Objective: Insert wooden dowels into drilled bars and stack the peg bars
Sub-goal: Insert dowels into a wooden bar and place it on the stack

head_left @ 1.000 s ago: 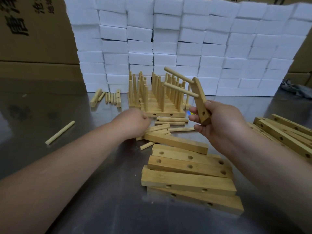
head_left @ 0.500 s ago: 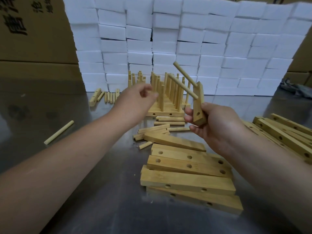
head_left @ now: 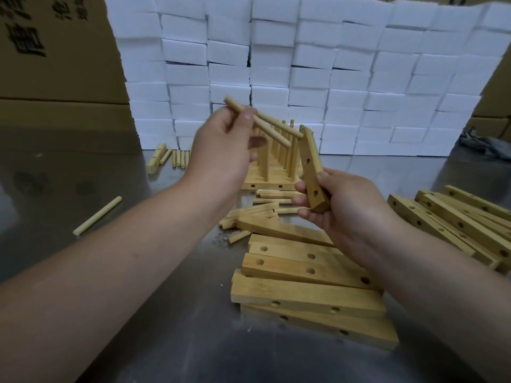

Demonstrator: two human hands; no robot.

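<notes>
Both hands full: right hand [head_left: 345, 211] grips bar [head_left: 311, 164], left hand [head_left: 224, 150] pinches dowel [head_left: 235, 105] at its 10 o'clock (blurred); skewed entry could jam.

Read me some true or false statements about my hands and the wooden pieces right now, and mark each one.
1. The right hand grips a drilled bar above the table. True.
2. Every hole in that bar holds a dowel. False: two holes near its lower end are empty.
3. The left hand lies flat on the table. False: it is up in the air, pinching a dowel.
4. A lone dowel lies on the table at the left, apart from the piles. True.
</notes>
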